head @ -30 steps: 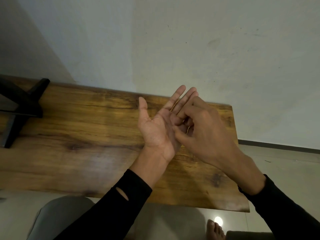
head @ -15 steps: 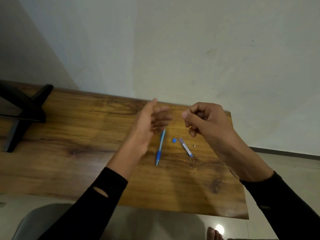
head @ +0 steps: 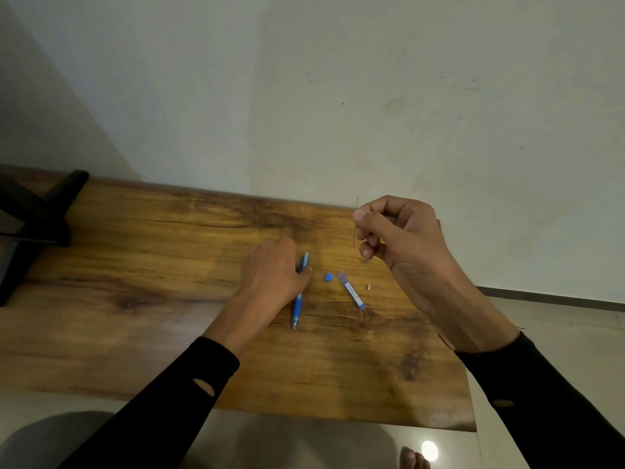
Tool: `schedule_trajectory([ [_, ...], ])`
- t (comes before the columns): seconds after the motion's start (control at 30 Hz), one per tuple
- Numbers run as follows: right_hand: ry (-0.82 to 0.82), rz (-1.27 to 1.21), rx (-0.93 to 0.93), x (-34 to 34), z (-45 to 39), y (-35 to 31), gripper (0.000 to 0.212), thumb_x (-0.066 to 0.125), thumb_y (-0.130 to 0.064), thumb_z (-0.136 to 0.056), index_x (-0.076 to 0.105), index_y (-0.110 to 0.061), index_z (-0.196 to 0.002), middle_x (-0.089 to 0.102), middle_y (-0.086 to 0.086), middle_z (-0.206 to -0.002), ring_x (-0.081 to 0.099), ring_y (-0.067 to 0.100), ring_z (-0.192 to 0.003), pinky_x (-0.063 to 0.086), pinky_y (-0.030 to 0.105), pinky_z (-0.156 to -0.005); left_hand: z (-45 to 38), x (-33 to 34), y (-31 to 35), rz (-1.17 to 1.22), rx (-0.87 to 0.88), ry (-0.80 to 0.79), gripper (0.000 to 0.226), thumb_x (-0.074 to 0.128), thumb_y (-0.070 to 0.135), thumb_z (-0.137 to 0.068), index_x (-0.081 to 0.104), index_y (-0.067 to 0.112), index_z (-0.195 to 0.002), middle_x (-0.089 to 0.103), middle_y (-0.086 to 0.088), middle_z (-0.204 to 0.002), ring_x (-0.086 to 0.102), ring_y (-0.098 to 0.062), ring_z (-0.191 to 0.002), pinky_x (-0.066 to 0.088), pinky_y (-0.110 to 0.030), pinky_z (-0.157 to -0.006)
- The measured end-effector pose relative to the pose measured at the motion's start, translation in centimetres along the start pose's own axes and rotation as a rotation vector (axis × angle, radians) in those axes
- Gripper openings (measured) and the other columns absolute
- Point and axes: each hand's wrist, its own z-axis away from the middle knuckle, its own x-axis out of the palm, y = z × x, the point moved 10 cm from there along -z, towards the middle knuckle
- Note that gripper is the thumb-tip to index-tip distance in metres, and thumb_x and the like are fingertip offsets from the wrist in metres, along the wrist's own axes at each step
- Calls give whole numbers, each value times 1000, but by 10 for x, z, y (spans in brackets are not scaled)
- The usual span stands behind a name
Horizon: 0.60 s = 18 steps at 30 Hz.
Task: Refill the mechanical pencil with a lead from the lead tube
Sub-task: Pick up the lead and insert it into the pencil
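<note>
The right hand (head: 402, 238), right of centre in the frame, pinched a thin lead (head: 355, 221) upright between thumb and forefinger above the table (head: 135, 265). The left hand (head: 274, 275) lay on the blue mechanical pencil (head: 299, 299) at centre, fingers curled around its upper barrel. Just right of the pencil lay a small blue cap (head: 328, 277), the lead tube (head: 351, 291) and a tiny eraser (head: 369, 286).

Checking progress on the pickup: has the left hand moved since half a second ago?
Yes. The left hand has come down toward the table and now rests on the mechanical pencil, which lies left of the lead tube.
</note>
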Motion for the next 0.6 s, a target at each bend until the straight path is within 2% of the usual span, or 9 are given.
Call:
schedule_trajectory([
  [0.1,10,-8,-21,0,1,-3,11,73,-14,-92,74,-13,-81,68,1,-67,56,17,-56,51,34,-61,4,-14,5,50,59,32,23,77,44,-92,73,22,-87,68,6,-77,69,-19,-76,48,-33,-62],
  [0.17,41,-4,-50,-2,1,-7,12,73,-13,-95,73,-11,-84,69,0,-68,55,16,-56,52,35,-62,13,-34,14,201,124,109,16,78,41,-88,73,27,-85,69,11,-70,69,-10,-67,47,-28,-57],
  [0.23,94,19,-102,-6,2,-15,12,69,-12,-102,70,-11,-90,69,-1,-70,56,15,-58,52,33,-62,26,-55,25,387,197,189,8,79,34,-88,72,30,-87,70,19,-68,70,-2,-63,53,-25,-57],
  [0.33,144,36,-197,-6,6,-29,12,60,-17,-109,64,-10,-100,66,-1,-79,61,16,-71,56,31,-67,44,-68,40,608,321,186,7,75,26,-94,70,28,-99,76,21,-77,76,4,-74,65,-28,-66],
  [0.4,130,60,-254,1,9,-36,12,56,-18,-111,61,-10,-103,63,0,-83,63,15,-78,60,32,-73,53,-70,49,740,375,138,9,68,34,-98,66,30,-105,80,16,-83,80,0,-80,66,-28,-67],
  [0.47,106,106,-300,9,12,-42,13,53,-18,-112,59,-8,-106,62,2,-86,65,16,-79,63,30,-74,60,-74,59,821,422,119,11,61,44,-98,61,37,-106,80,17,-91,80,-1,-86,64,-21,-64],
  [0.53,89,136,-325,14,14,-45,14,52,-18,-112,58,-7,-108,61,4,-85,66,18,-78,62,29,-72,65,-80,66,843,466,135,9,59,46,-99,58,44,-107,78,18,-94,79,1,-91,61,-16,-63],
  [0.6,84,131,-345,13,15,-49,14,52,-16,-112,57,-5,-108,61,7,-85,66,20,-76,60,29,-71,68,-84,69,847,503,158,10,59,43,-101,57,47,-110,78,19,-92,78,1,-92,63,-19,-62],
])
